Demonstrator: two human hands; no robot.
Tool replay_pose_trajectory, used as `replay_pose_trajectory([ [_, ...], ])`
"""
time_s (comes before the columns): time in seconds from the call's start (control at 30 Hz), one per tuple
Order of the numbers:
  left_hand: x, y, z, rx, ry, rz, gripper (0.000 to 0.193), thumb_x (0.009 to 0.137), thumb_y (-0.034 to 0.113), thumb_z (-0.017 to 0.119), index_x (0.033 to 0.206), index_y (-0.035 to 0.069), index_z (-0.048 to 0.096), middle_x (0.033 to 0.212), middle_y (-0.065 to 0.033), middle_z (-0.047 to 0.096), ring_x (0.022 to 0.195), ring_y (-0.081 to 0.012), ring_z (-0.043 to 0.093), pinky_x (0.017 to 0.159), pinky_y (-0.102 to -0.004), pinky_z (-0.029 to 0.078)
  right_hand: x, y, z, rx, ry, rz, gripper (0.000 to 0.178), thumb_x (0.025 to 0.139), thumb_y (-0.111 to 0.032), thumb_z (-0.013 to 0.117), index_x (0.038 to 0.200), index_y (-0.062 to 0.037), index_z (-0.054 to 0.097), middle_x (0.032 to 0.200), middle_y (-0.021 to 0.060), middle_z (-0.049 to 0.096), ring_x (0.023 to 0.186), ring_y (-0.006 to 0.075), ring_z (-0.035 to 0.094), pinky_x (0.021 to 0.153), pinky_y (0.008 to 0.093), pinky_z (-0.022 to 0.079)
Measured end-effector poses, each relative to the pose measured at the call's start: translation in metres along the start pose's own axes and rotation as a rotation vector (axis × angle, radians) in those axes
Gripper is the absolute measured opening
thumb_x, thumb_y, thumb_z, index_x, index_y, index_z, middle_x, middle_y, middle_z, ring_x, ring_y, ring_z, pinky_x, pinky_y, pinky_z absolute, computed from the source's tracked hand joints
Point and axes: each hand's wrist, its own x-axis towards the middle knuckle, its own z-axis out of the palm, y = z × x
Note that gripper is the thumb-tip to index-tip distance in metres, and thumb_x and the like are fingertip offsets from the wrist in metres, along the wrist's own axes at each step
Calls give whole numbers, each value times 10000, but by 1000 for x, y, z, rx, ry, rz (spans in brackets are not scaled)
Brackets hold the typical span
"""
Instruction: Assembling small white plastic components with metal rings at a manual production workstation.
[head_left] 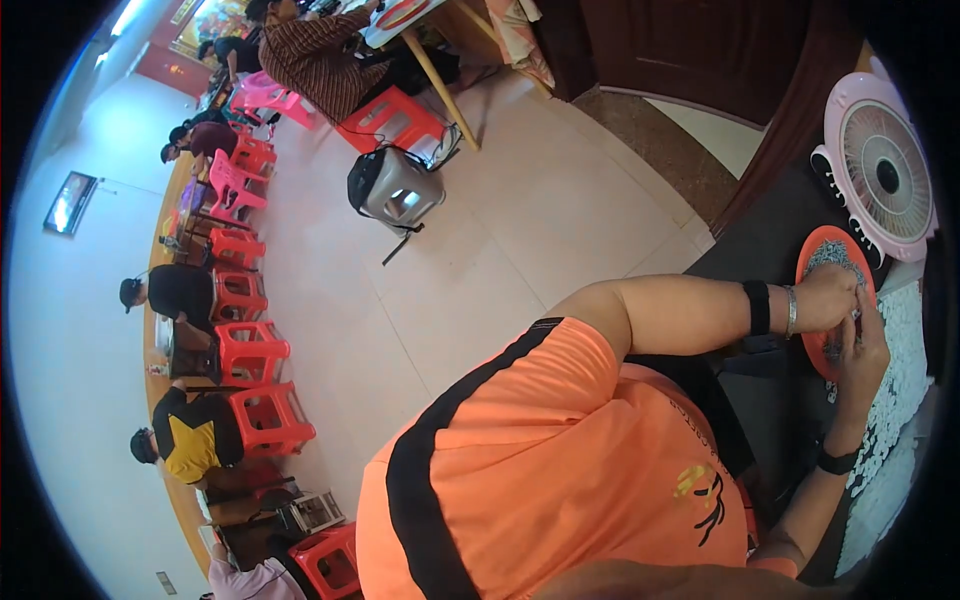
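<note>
My left hand, with a black wrist strap and a bracelet, is closed over an orange-red round tray full of small grey pieces. Pressed against its fingertips is my right hand, fingers pinched together at the tray's edge, with another black strap on its forearm. Whatever sits between the fingers is too small and hidden to make out. Many small white pieces lie spread beside my right hand on the dark tabletop.
A pink fan stands just beyond the tray. Behind me, a silver-grey case or bag sits on the tiled floor. Several people work at a long wooden bench, with red stools beside it. A wooden door is at the top.
</note>
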Motion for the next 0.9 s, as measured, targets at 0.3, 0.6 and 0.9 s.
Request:
replay_pose_trajectory([
  [0.3,3,27,-8,-256,-65,-437,183,713,81,504,668,-45,629,648,-220,605,681,-321,631,679,-426,494,-8,16,3,-93,-45,-22,275,879,-104,524,1129,9,537,1030,199,603,905,344,602,759,371,482],
  [0.6,-3,10,12,239,-62,7,157,688,170,606,676,24,666,733,-165,613,711,-317,608,652,-421,492,-13,29,14,-142,-26,8,263,894,-119,510,1135,-20,541,1001,189,620,875,335,621,723,347,491],
  [0.9,2,0,13,273,-57,122,93,664,130,614,694,51,653,708,-123,611,700,-294,604,639,-403,483,-9,19,10,11,78,56,222,895,-131,546,1073,-10,602,943,156,641,810,224,638,682,288,484],
])
